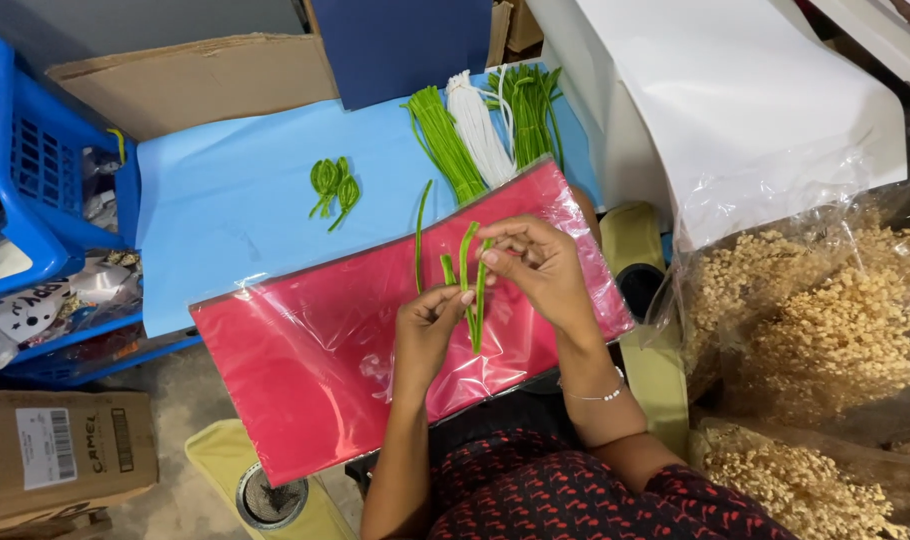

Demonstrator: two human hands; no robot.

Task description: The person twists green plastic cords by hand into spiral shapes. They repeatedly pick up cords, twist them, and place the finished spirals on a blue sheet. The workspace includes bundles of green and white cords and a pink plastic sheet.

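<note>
two hands pinch one green stem (472, 290): left hand (425, 325) clamps low, right hand (537, 265) bends the tip over, forming a loop; red sheet (305, 360) beneath the fingers.

bent green stems (472, 290), upright, over red sheet (305, 370)

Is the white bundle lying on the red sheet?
No, the white bundle lies on the blue sheet, beyond the red sheet.

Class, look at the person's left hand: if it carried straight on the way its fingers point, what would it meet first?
The left hand points up and away, already pinching the green strips. Beyond them, probably the right hand's fingers, though depth is unclear.
</note>
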